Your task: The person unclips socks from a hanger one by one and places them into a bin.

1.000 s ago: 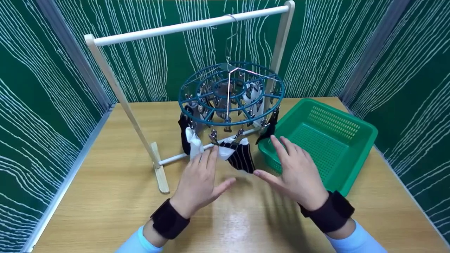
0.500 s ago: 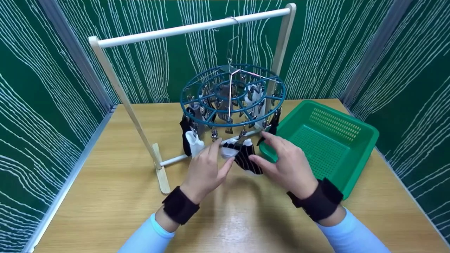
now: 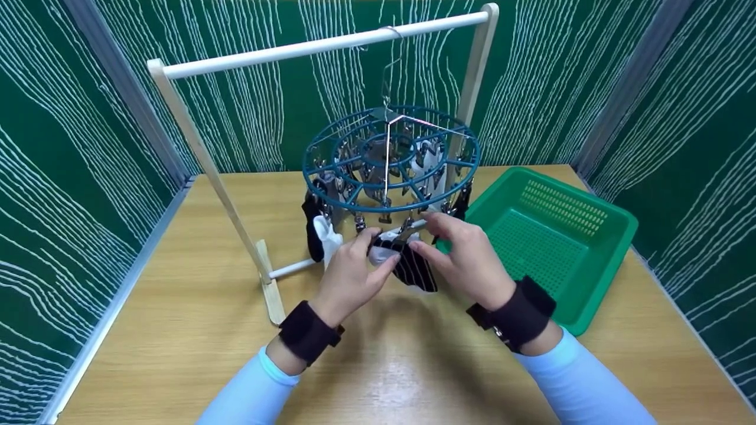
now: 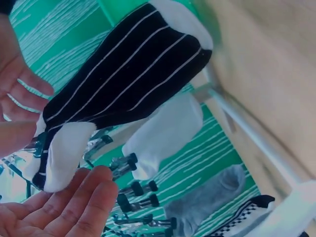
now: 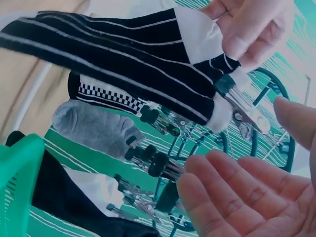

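A black sock with thin white stripes and white patches hangs from a metal clip on the round teal drying hanger. My left hand pinches the sock's white patch between thumb and fingers, as the right wrist view shows. My right hand is spread on the other side, its thumb and fingers around the clip with a gap visible. In the left wrist view the striped sock slants across, its upper edge at the clip.
The hanger hooks onto a white rail of a wooden stand. Other socks hang around it, including a white sock, a grey sock and a checkered sock. A green basket stands right on the wooden table.
Both hands have moved in to the striped sock. The left now pinches it; the right has moved left and up toward the clip. The sock has shifted slightly right.
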`<state>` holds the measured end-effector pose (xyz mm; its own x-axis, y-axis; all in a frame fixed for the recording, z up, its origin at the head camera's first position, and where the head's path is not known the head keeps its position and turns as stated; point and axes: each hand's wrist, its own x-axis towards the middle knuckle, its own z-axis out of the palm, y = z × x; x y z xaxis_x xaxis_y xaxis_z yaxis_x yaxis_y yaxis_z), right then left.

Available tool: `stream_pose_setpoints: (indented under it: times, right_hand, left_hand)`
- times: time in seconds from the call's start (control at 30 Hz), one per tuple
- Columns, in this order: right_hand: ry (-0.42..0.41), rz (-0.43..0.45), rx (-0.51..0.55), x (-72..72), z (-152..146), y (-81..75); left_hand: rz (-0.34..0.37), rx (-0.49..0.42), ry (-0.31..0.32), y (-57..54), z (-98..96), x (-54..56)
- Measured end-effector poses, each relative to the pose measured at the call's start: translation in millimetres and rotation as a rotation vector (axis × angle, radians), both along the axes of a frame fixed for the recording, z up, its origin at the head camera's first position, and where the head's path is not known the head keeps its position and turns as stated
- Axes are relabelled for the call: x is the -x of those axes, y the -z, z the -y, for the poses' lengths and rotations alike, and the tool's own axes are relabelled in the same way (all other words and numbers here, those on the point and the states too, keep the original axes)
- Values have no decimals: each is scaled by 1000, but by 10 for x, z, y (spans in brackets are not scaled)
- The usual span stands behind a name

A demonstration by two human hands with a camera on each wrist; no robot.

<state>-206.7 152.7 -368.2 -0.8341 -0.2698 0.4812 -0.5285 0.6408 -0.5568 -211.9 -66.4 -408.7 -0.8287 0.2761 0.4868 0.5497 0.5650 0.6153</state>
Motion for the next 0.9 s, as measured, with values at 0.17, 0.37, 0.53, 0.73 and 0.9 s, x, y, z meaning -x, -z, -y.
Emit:
stream_pose_setpoints:
  times: [0.17,0.37,0.53,0.73,0.9]
  right_hand:
    - [-18,33,1,78,13,45]
    - [-48,97,-5,154,29,153]
    - [-66,165,2,211,36,239]
    - [-70,218,23,237,38,350]
    - [-61,273,64,231,44,428]
  left_hand:
    - [14,-64,40,-91,-54,27]
    - [50,-173,96,-189,-131,72]
    - [91,-203,105,-257,-201,120]
    - [113,-191,99,-325,-242,163]
    - [134,-193,90,-372,-240,176]
